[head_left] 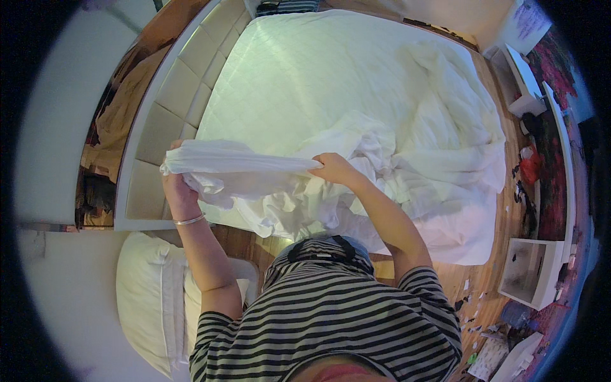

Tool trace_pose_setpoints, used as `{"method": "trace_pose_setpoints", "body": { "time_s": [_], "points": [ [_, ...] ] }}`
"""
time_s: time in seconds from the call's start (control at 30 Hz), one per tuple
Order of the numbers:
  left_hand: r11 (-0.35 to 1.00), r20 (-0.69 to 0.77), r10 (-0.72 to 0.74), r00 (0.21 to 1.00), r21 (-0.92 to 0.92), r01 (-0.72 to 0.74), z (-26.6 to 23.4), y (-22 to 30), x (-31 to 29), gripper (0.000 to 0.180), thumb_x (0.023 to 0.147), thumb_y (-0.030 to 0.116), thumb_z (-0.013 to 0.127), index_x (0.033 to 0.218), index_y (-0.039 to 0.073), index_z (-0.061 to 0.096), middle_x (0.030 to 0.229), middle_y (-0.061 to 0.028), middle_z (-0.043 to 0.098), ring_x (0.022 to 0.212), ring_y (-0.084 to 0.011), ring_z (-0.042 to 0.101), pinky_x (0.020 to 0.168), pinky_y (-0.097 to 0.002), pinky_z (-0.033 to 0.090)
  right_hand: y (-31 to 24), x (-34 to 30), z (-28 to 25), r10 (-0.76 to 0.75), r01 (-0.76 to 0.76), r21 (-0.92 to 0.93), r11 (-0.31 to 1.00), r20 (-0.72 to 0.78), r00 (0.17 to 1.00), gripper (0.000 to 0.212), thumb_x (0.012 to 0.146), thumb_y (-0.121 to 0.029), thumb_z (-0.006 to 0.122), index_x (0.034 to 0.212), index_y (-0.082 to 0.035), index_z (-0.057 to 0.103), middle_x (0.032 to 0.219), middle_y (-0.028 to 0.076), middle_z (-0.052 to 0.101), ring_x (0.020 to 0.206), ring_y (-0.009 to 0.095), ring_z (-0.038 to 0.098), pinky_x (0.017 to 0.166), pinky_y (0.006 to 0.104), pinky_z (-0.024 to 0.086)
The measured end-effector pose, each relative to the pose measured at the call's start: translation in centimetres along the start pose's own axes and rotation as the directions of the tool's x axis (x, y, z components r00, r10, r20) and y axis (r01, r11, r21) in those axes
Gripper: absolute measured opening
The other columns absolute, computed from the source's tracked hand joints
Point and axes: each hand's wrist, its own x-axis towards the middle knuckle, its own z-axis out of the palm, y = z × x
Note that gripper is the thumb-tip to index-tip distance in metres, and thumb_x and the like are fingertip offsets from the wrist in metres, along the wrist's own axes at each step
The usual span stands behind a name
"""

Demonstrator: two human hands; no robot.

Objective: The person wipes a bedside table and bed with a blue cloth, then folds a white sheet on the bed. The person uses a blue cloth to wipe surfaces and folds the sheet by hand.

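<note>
A white bed sheet [248, 162] is stretched between my two hands above the near side of the bed. My left hand [181, 184], with a bracelet at the wrist, grips its bunched left end close to the padded headboard. At the other end, my right hand [334, 170] pinches the cloth edge between thumb and fingers. Below the taut edge the fabric hangs in loose folds, and crumpled white bedding [363, 143] lies just beyond my right hand. Under it is the mattress [286, 70], covered in quilted white. Where the sheet ends among the folds is hidden.
The cream headboard [168, 89] runs along the left side. White pillows [149, 293] are stacked at the lower left. A rumpled quilt [439, 102] covers the bed's right part. Along the right stand white shelf units [531, 270], with scraps scattered on the wooden floor [471, 286].
</note>
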Motion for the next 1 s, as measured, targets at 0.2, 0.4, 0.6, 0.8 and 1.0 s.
{"method": "trace_pose_setpoints", "body": {
  "time_s": [0.2, 0.4, 0.6, 0.8, 1.0],
  "points": [
    [0.996, -0.101, -0.057, 0.993, -0.067, 0.051, 0.2, 0.6, 0.3, 0.049, 0.086, 0.036, 0.057, 0.119, 0.0, 0.055, 0.101, -0.0112, 0.061, 0.095, -0.0208, 0.06, 0.083, -0.0321, 0.049, -0.6, -1.7, -1.5, -0.071, 0.044, 0.192, 0.98, 0.134, 0.988, 0.052, 0.079, -0.043, 0.065, 0.106, 0.0, 0.065, 0.099, 0.021, 0.066, 0.09, 0.031, 0.064, 0.08, 0.0368, 0.049],
    [1.0, -0.2, -0.018, 0.98, 0.009, 0.02, 0.0, -1.3, 1.0, 0.046, 0.088, 0.036, 0.055, 0.114, -0.001, 0.057, 0.107, -0.014, 0.062, 0.094, -0.0229, 0.061, 0.085, -0.0361, 0.049, 0.1, -2.2, -1.8, 0.175, -0.129, 0.24, 0.962, -0.182, 0.967, 0.045, 0.079, -0.03, 0.068, 0.109, 0.003, 0.062, 0.1, 0.018, 0.066, 0.09, 0.027, 0.063, 0.081, 0.0353, 0.048],
    [0.943, 0.048, -0.321, 0.946, 0.11, 0.314, 3.6, -3.3, 0.1, 0.042, 0.086, 0.025, 0.061, 0.119, -0.001, 0.055, 0.107, -0.0089, 0.062, 0.094, -0.017, 0.06, 0.079, -0.0307, 0.05, -12.0, -3.1, -12.1, -0.101, 0.461, 0.363, 0.81, -0.688, 0.718, 0.021, 0.072, -0.005, 0.065, 0.092, -0.001, 0.065, 0.078, 0.011, 0.066, 0.071, 0.014, 0.062, 0.066, 0.0261, 0.048],
    [0.82, 0.526, -0.37, 0.766, 0.572, 0.003, 10.6, -3.7, -1.9, 0.044, 0.075, 0.02, 0.073, 0.112, 0.002, 0.056, 0.108, -0.0046, 0.058, 0.098, -0.0121, 0.055, 0.085, -0.0289, 0.045, -18.3, -1.7, -6.8, -0.368, 0.445, 0.17, 0.879, -0.349, 0.861, 0.029, 0.066, -0.014, 0.069, 0.095, -0.011, 0.064, 0.085, 0.014, 0.065, 0.074, 0.032, 0.063, 0.066, 0.0387, 0.05],
    [0.919, 0.362, -0.345, 0.866, 0.319, 0.232, 6.0, -2.5, -1.7, 0.026, 0.069, 0.014, 0.074, 0.091, 0.005, 0.061, 0.088, -0.0036, 0.059, 0.085, -0.0131, 0.055, 0.074, -0.0284, 0.045, -13.7, -0.8, -2.7, -0.407, 0.581, 0.286, 0.762, -0.485, 0.774, 0.044, 0.073, -0.022, 0.07, 0.114, -0.01, 0.058, 0.108, 0.015, 0.06, 0.099, 0.036, 0.055, 0.085, 0.0424, 0.045]
  ]
}}
